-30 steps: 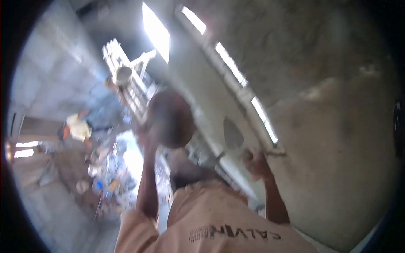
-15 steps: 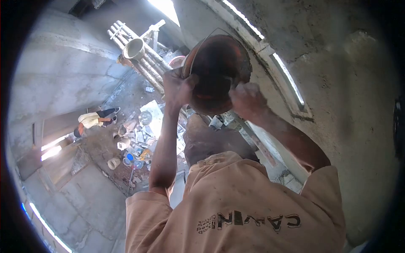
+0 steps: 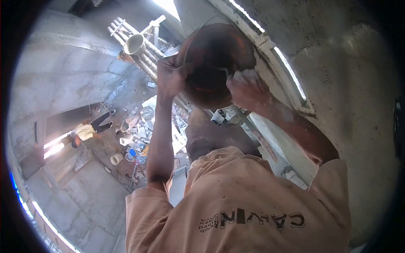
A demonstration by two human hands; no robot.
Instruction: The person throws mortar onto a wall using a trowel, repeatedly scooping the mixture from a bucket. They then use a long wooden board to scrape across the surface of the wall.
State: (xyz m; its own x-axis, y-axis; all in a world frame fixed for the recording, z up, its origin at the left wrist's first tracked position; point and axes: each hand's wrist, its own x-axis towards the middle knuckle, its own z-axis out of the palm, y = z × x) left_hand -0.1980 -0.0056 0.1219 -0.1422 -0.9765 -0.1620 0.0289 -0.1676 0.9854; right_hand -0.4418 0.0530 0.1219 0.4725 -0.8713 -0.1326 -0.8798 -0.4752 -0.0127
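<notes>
A dark, reddish-brown bucket (image 3: 219, 44) with a thin wire handle is held up in front of me, its mouth tilted towards me. My left hand (image 3: 172, 78) is closed on the bucket's left rim, thumb over the edge. On the other side, my right hand (image 3: 249, 88) is a fist at the bucket's mouth. Beside its knuckles, inside the bucket, shows a dark flat shape (image 3: 206, 82) with a pale upper edge. Shadow hides whether the fist grips that shape.
Upper left, a pole platform (image 3: 145, 55) bears a pale bucket (image 3: 134, 44). Rubble and containers (image 3: 135, 139) litter the floor far below. Another person (image 3: 88, 130) is at the left, near a wall opening. A rough wall (image 3: 350, 126) stands close on my right.
The bucket and both hands have shifted slightly upward in view. My right fist now sits closer against the bucket's mouth. The other person has changed posture, legs now spread apart.
</notes>
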